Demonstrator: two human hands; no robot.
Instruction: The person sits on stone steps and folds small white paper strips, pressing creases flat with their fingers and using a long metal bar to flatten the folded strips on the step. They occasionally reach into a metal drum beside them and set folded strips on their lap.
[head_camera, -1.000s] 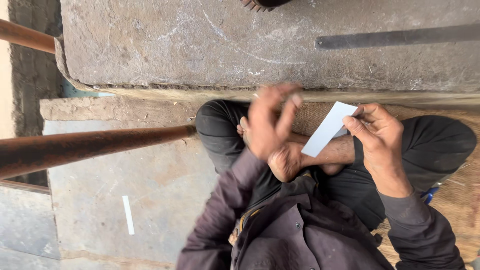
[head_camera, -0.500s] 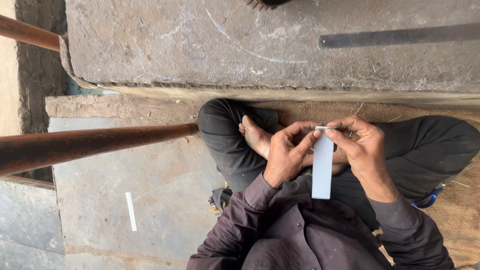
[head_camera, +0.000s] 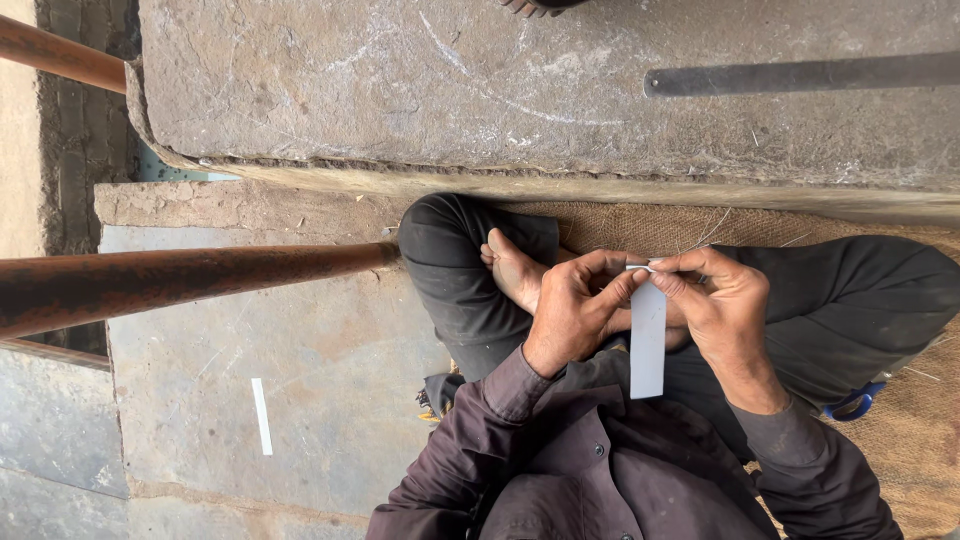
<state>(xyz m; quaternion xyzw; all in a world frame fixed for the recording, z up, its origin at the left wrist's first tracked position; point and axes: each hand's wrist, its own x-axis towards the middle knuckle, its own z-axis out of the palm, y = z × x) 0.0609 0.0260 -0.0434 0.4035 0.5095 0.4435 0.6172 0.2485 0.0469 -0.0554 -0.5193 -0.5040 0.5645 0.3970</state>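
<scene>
We pinch the top end of the white paper strip (head_camera: 648, 340) between both sets of fingertips, left hand (head_camera: 575, 312) and right hand (head_camera: 722, 305) closed on it together over our crossed legs. A second ago only the right hand held it, slanted, while the left hung free; now the strip hangs straight down and steady, so fine fingerwork at its top edge looks underway. Blue-handled scissors (head_camera: 853, 403) lie by our right knee on the burlap mat (head_camera: 915, 450); a rusty pipe (head_camera: 180, 280) crosses at left.
</scene>
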